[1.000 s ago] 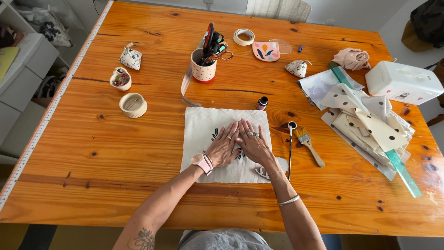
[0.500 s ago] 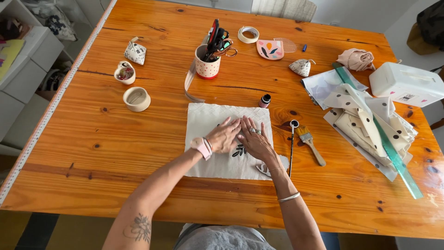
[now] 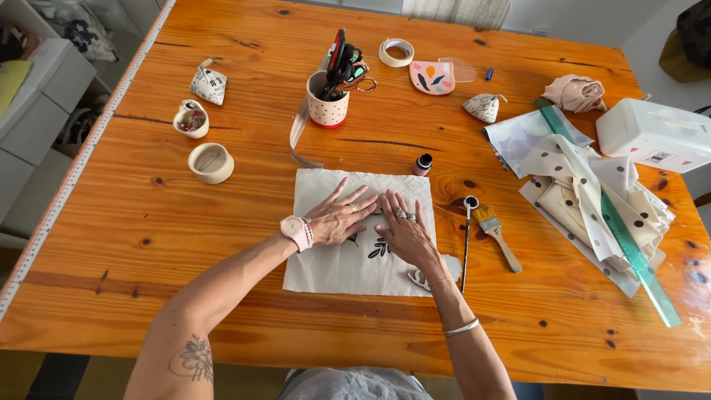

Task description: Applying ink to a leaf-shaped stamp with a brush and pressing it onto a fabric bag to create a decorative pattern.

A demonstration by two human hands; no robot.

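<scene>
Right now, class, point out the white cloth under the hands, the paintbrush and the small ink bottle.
White cloth (image 3: 326, 270), head view: bare lower left part.
Paintbrush (image 3: 498, 237), head view: wooden handle below the bristles.
Small ink bottle (image 3: 422, 164), head view: its body under the dark cap.

Both hands are laid flat, palms down, side by side at centre. The left hand (image 3: 337, 218) is spread with fingers (image 3: 354, 197) fanned; the right hand (image 3: 404, 235) is held with fingers closer together. Both forearms are stretched forward, bare.
</scene>
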